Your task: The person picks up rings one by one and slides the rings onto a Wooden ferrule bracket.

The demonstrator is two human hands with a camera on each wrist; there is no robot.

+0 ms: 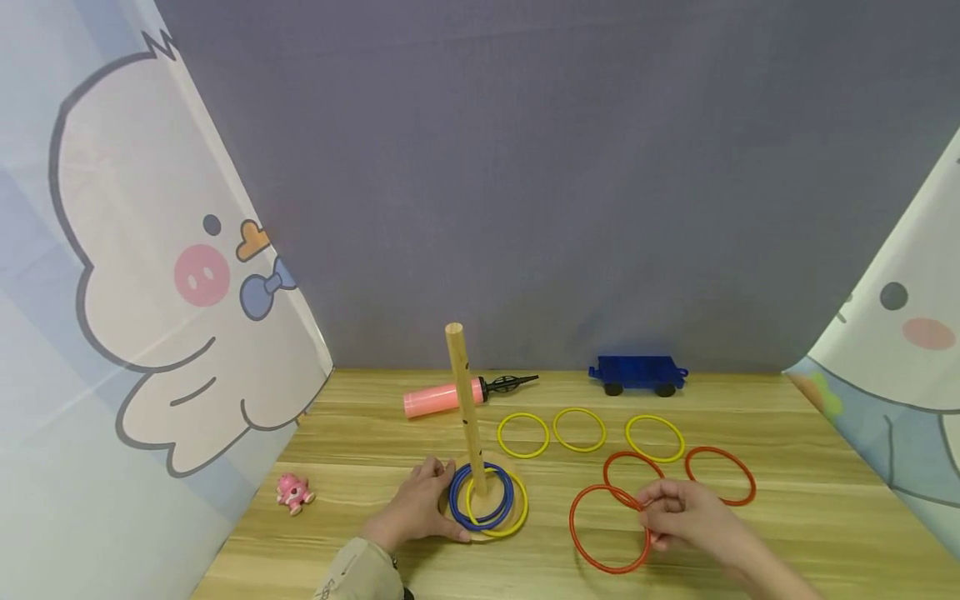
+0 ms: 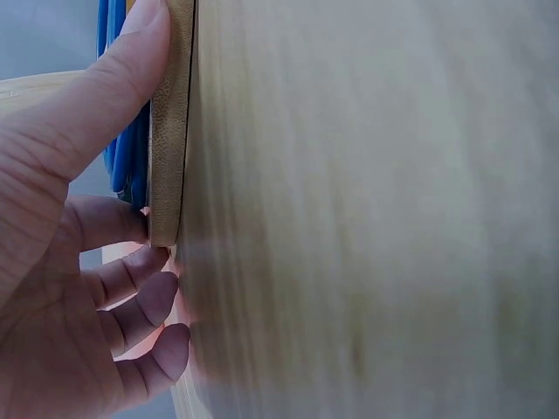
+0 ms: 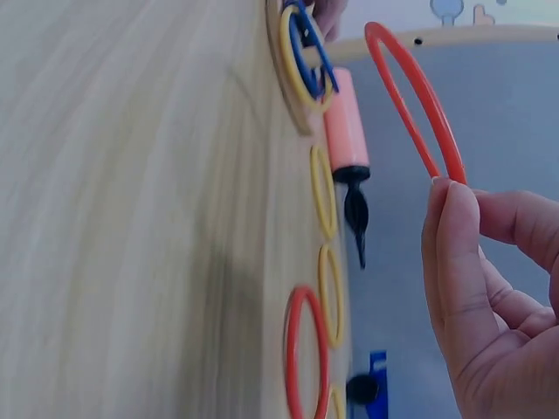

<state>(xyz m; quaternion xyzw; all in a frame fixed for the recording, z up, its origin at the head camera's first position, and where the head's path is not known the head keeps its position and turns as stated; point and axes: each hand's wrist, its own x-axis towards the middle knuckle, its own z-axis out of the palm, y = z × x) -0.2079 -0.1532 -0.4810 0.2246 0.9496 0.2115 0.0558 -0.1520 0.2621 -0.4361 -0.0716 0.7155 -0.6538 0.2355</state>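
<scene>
A wooden post (image 1: 466, 404) stands upright on a round wooden base (image 1: 521, 472). Several blue rings (image 1: 454, 511) and one yellow ring (image 1: 525, 513) lie around its foot. My left hand (image 1: 424, 505) grips the base's left side; in the left wrist view the thumb (image 2: 96, 105) lies along the base edge (image 2: 171, 148), with fingers curled at its rim. To the right, my right hand (image 1: 686, 517) pinches a red ring (image 1: 576, 543) by its edge. The right wrist view shows this red ring (image 3: 428, 96) raised off the table, between thumb and fingertips.
Three yellow rings (image 1: 523, 456) and two more red rings (image 1: 752, 483) lie right of the base. Behind are a pink hand pump (image 1: 431, 402) and a blue toy wagon (image 1: 637, 372). A pink figurine (image 1: 294, 492) stands at left. A grey curtain (image 1: 562, 192) closes off the back.
</scene>
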